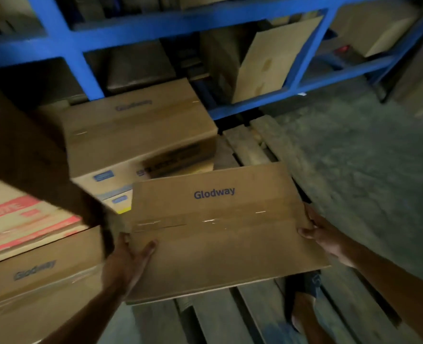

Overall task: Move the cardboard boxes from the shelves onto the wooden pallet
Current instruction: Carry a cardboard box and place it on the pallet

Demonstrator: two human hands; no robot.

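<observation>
I hold a taped brown cardboard box (220, 229) marked "Glodway" between both hands, above the slats of the wooden pallet (252, 142). My left hand (128, 261) grips its near left side with the thumb on top. My right hand (324, 237) clasps its right edge. Another Glodway box (136, 130) sits on the pallet just behind it. A third Glodway box (36, 281) stands at the lower left, beside my left forearm.
Blue metal shelves (136, 31) run across the back with more cardboard boxes (267, 60) inside. A red-printed box (19, 219) and a dark tilted box (19, 150) are stacked on the left. Grey concrete floor (369, 155) lies to the right. My foot (304, 306) rests on the pallet.
</observation>
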